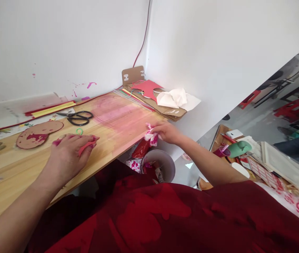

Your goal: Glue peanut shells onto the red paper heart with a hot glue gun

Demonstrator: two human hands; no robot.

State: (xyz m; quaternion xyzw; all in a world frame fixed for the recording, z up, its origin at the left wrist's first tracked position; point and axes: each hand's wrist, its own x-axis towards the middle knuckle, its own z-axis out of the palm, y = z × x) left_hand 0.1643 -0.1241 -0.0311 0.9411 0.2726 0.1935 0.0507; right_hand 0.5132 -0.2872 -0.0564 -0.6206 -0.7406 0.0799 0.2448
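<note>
My left hand (69,153) rests over the wooden table (118,138), its fingers closed on a small piece of red paper (84,147). The fingertips are stained pink. My right hand (169,132) is held out past the table's edge, pinching a crumpled white tissue (152,137) with pink stains. Below it stands a waste bin (170,165) with bits of paper inside. Beyond my left hand lie black-handled scissors (80,118), a small green ring (79,131) and a rounded brown cardboard cutout (44,130) with a dark pink stain.
In the far corner sit stacked cardboard (175,115), red cut paper (148,86) and white tissue (173,98). Yellow strips (53,109) lie along the wall. A red cord (104,93) runs along the table's back. At right, a low surface holds a green cup-like object (240,149) and papers.
</note>
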